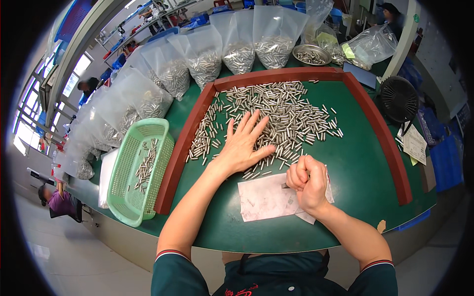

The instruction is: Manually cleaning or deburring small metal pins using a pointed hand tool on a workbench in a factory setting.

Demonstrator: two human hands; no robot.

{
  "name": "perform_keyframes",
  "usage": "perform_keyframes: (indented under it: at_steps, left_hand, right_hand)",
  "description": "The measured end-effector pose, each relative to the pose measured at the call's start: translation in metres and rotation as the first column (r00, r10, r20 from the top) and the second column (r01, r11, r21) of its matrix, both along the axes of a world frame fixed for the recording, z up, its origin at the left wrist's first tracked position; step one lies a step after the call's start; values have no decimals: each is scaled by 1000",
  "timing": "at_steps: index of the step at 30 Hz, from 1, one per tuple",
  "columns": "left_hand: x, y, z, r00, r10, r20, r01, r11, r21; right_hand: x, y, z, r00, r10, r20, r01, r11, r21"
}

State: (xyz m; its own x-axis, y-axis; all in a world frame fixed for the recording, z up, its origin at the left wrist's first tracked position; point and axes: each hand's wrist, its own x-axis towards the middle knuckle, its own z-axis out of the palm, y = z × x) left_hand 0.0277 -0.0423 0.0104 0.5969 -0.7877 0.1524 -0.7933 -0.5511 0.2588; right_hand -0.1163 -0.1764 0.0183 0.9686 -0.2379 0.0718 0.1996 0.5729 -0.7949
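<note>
Many short, shiny metal pins [291, 111] lie in a loose heap on the green table [363, 158]. My left hand [243, 148] rests over the near left part of the heap, fingers spread and pointing away from me. To its right, my right hand [310, 185] is closed in a fist above a creased, smudged whitish sheet [264, 200]. A small dark piece shows by the curled fingers of that fist; whether they hold it, and what else is inside, I cannot make out. The sheet lies flat, its right part covered by my fist.
A dark red raised border [281, 75] frames the heap on three sides. Left of it stands a light green basket [118, 185] with some pins. Clear bags [237, 52] of pins line the back and left. A metal bowl [310, 63] and black fan [399, 100] stand right.
</note>
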Motion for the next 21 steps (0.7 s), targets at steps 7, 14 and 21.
perform_keyframes:
  at_steps: [7,14,21]
  left_hand:
    - [74,-12,-7,986,164,-22,-165,986,-34]
    - [104,-95,-3,950,-299,92,305,950,-65]
    - [94,-118,-10,973,-229,35,223,965,136]
  right_hand:
    - [0,-2,-1,1000,-21,12,21,999,-26]
    - [-1,0,-4,1000,-1,2,1,1000,-10]
    - [-1,-2,0,1000,3,-22,-4,999,-38]
